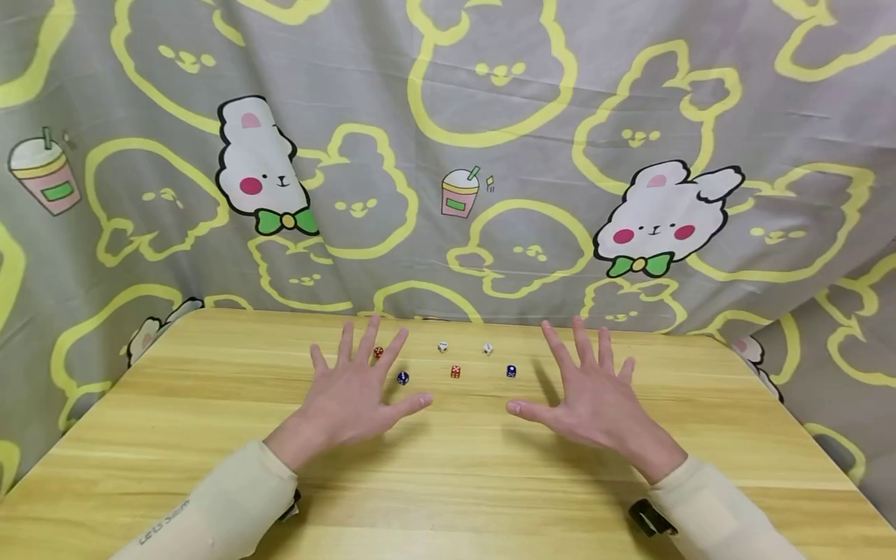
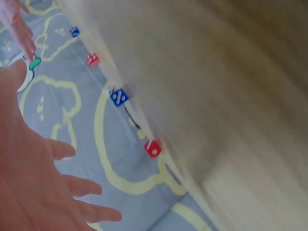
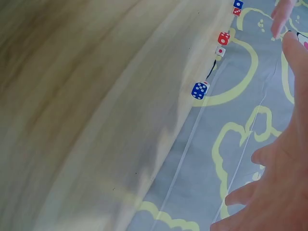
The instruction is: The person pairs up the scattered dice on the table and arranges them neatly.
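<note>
Both hands are spread over the wooden table with straight fingers, holding nothing. The left hand hovers at the left, nearest to a red die and a blue die, which show between and beside its fingers. On the right, the right hand has its index finger and thumb toward another blue die. Between the hands lie a second red die and two white dice, one left and one right. In the right wrist view the blue die shows several white dots.
The wooden table reaches back to a grey curtain printed with yellow outlines and white rabbits. The curtain also hangs along both sides. Pale sleeves cover the forearms, with a dark clip under the right one.
</note>
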Tool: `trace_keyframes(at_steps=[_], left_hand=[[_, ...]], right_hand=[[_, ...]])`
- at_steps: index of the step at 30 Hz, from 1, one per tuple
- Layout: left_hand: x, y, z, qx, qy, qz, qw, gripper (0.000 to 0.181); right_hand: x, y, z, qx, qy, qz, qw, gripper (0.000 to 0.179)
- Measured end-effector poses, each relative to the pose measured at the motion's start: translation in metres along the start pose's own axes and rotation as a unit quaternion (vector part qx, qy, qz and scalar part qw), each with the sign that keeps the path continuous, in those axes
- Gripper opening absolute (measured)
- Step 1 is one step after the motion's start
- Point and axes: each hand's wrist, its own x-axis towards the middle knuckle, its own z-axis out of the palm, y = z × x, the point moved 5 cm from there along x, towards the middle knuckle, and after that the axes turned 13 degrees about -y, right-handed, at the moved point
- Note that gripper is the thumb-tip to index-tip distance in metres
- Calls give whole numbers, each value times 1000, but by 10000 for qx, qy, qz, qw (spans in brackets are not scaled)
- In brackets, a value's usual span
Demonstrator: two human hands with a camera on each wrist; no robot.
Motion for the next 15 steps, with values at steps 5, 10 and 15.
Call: trace_keyframes(at_steps=[5, 10, 15], left_hand=[[3, 11, 5, 19, -235, 114, 9997, 100], [9, 26, 7, -162, -652, 308, 9973, 96], [13, 41, 8, -334, -939, 524, 9936, 93]], right_hand=[[2, 0, 0, 34, 62, -29, 10000, 125], [3, 0, -1, 55, 190, -159, 9997, 126], [8, 1, 2, 395, 61, -185, 9990, 125]])
